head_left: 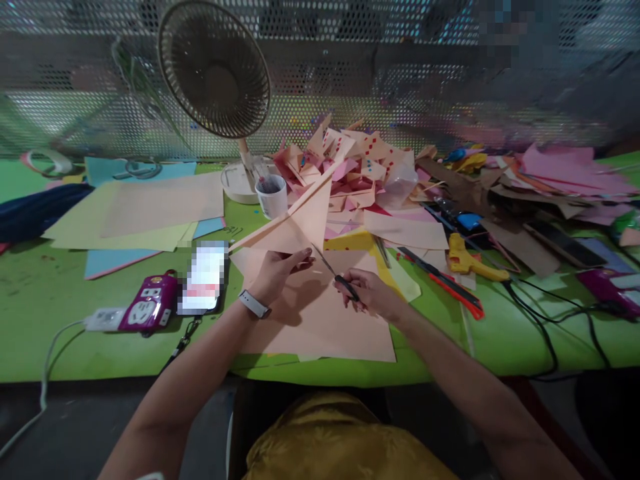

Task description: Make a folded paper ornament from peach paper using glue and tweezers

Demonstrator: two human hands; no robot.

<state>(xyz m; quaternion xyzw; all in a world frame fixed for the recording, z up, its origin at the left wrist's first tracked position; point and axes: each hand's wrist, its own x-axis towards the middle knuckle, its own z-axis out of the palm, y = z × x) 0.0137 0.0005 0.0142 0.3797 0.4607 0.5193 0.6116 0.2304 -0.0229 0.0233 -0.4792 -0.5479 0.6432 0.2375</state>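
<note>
My left hand [280, 270], with a pale band on its wrist, is closed on the lower edge of a folded peach paper [311, 213]. The paper stands up from the table in a pointed shape, one long folded strip running along its upper side. In my right hand [370, 293] is a pair of scissors [346, 287] with a dark handle. Their blades point up and left, meeting the paper's lower edge close to my left fingertips. Below both hands a flat peach sheet [320, 333] lies on the green tabletop.
A fan [215, 70] and a white cup [271, 197] stand behind, beside a heap of paper pieces [350, 167]. A lit phone [204, 277] and purple power bank [150, 303] lie left. A red cutter [443, 283] and yellow glue gun [473, 260] lie right.
</note>
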